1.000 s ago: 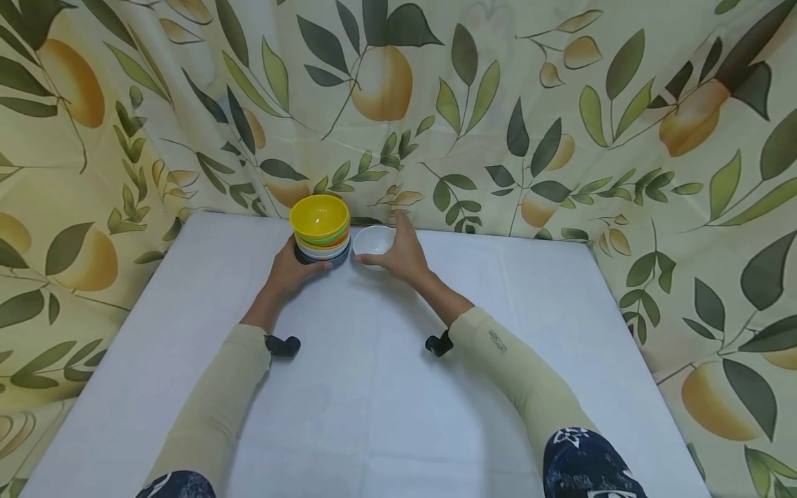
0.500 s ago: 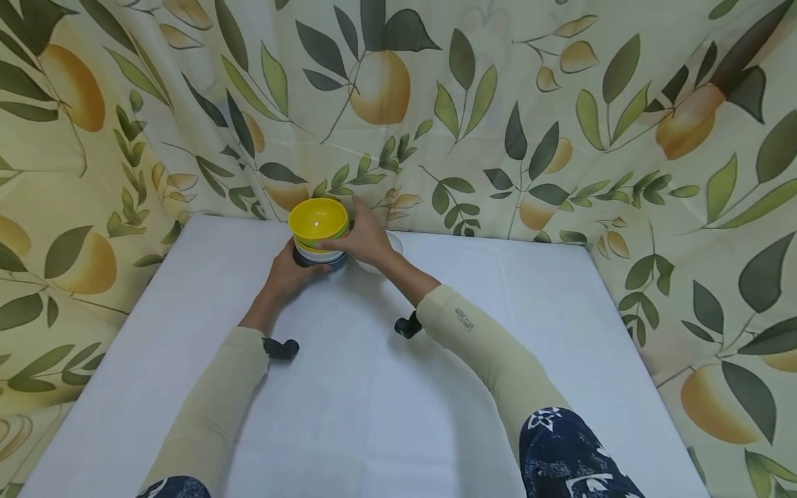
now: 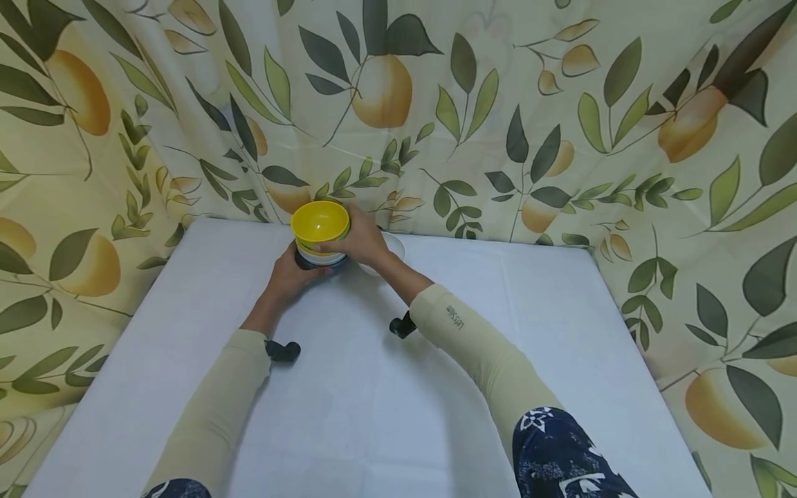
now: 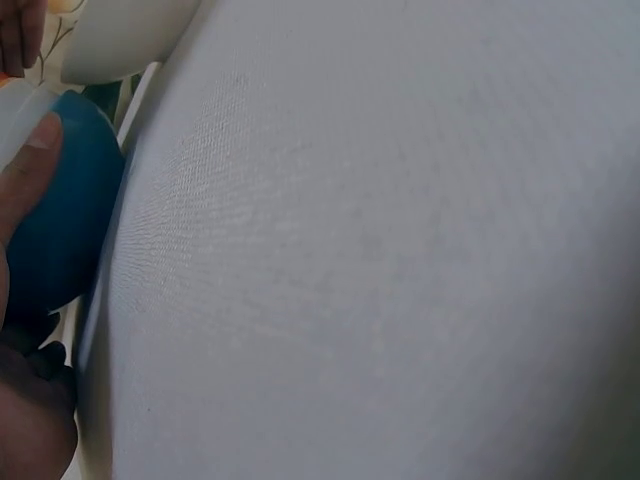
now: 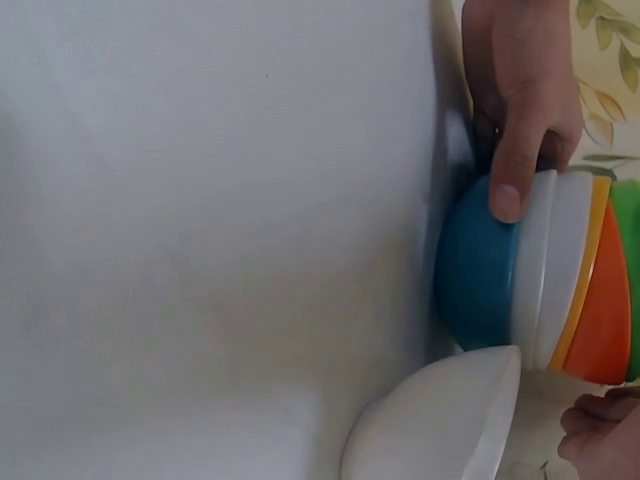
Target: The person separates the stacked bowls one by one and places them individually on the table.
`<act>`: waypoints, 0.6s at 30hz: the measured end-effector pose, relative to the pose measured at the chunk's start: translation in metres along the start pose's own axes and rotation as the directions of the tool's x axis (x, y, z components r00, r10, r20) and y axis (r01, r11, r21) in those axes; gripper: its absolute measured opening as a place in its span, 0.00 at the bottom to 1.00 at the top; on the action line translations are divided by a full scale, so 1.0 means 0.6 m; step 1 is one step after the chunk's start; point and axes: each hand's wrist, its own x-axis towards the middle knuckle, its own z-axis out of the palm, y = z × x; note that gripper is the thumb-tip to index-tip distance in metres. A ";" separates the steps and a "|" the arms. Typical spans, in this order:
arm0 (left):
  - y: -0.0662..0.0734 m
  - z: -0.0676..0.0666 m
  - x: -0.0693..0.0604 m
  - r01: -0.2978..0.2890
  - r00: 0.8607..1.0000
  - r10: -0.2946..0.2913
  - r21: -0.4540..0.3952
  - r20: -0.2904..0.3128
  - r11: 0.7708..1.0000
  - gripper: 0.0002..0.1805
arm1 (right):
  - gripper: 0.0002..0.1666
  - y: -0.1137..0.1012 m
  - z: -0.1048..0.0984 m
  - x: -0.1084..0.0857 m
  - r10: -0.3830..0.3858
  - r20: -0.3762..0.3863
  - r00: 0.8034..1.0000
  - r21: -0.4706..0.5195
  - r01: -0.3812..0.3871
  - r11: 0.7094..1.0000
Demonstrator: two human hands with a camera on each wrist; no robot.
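A stack of bowls stands near the table's back edge, topped by a yellow bowl (image 3: 319, 220). Below it, the right wrist view shows a green bowl (image 5: 628, 270), an orange bowl (image 5: 605, 310), white bowls (image 5: 548, 270) and a blue bowl (image 5: 474, 275) lowest. My left hand (image 3: 289, 272) grips the blue bowl from the left, thumb across its front. My right hand (image 3: 366, 238) holds the stack's upper part from the right, thumb in front; exactly which bowls it grips is partly hidden. Beside the stack sits a separate white bowl (image 5: 430, 430), partly behind my right hand in the head view.
A white cloth covers the table (image 3: 349, 394). Directly behind its back edge hangs a curtain (image 3: 461, 138) printed with fruit and leaves, which also runs along both sides.
My right hand has moved left from the separate white bowl to the upper part of the stack and taken hold there. The left hand has stayed on the blue bowl.
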 end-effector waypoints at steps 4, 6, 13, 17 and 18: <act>0.001 0.001 0.000 -0.001 1.000 0.001 0.012 0.003 1.000 0.60 | 0.58 0.003 0.004 0.001 -0.015 -0.011 1.000 0.010 0.015 1.000; 0.002 0.001 0.000 0.001 1.000 -0.001 0.014 -0.004 1.000 0.59 | 0.58 0.003 0.006 0.002 -0.031 -0.014 0.999 0.009 0.031 0.999; -0.002 -0.003 0.000 0.001 1.000 -0.001 0.025 0.002 1.000 0.58 | 0.56 -0.001 0.013 0.000 -0.042 -0.067 0.997 0.039 0.044 0.998; -0.001 -0.001 0.002 0.015 1.000 -0.015 0.037 -0.002 0.999 0.58 | 0.55 -0.001 0.013 -0.002 -0.050 -0.082 0.995 0.053 0.055 0.997; 0.000 -0.001 0.003 0.016 1.000 -0.016 0.039 -0.005 0.999 0.57 | 0.55 -0.001 0.013 -0.002 -0.048 -0.081 0.996 0.052 0.052 0.997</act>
